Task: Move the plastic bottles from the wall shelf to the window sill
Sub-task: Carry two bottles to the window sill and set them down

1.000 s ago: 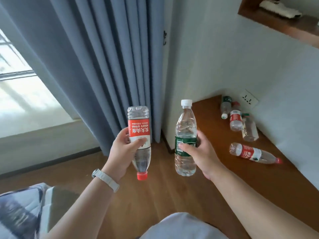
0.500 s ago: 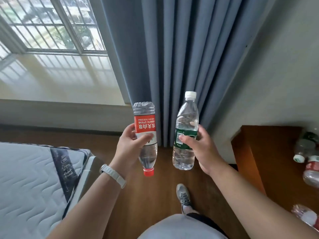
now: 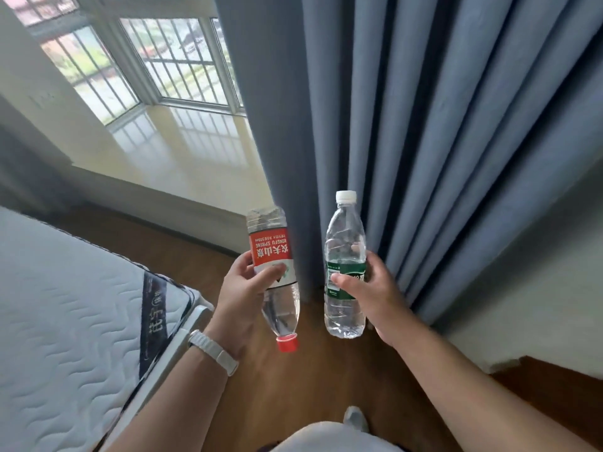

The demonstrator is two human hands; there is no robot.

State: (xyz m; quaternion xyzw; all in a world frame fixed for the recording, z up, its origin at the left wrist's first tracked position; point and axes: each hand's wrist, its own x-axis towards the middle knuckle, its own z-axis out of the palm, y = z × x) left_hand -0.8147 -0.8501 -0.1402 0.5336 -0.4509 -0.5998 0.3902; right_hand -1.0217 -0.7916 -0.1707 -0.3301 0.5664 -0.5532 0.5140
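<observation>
Window sill ahead-left, right end behind curtain, open floor beside bed. Left hand fingers clamped on inverted red-label bottle, right hand likewise on upright green-label bottle.

Red-label bottle inverted – green-label bottle upright

Home bedroom. Quilted white mattress at left, full-length blue-grey curtain beside barred bay window, pale glossy window sill beneath, brown wood-plank floor.
</observation>
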